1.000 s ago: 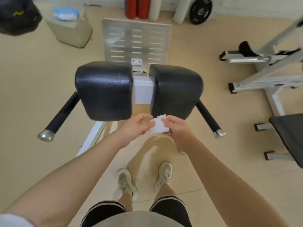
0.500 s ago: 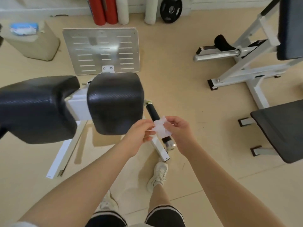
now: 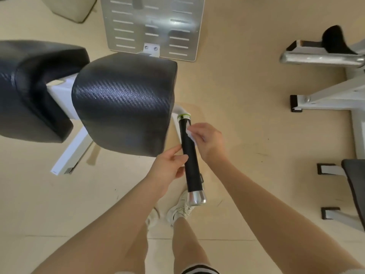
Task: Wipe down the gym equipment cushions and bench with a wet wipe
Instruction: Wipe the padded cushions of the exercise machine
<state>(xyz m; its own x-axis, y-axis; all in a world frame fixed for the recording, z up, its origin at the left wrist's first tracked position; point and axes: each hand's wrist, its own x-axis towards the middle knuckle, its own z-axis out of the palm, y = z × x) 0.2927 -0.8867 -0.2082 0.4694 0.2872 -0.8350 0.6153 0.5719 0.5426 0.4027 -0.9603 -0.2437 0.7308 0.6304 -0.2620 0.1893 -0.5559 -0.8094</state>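
Two black textured cushions sit side by side on a white frame: the right cushion (image 3: 124,103) in the middle, the left cushion (image 3: 29,89) at the left edge. A black handle bar (image 3: 190,165) with a chrome end cap sticks out toward me from under the right cushion. My right hand (image 3: 207,141) presses a white wet wipe (image 3: 190,135) against the upper part of the bar. My left hand (image 3: 169,169) rests its fingers on the bar's left side, lower down, fingers curled loosely.
A slotted metal footplate (image 3: 152,26) lies on the floor behind the cushions. White frame legs (image 3: 325,97) and a chrome bar (image 3: 320,59) of another machine stand at the right, with a black bench pad (image 3: 355,186) at the right edge. A beige container (image 3: 71,8) stands top left.
I have stepped right and closer. My right hand took the wipe away from my left hand and laid it on the handle bar; my left hand let go of the wipe and touches the bar.
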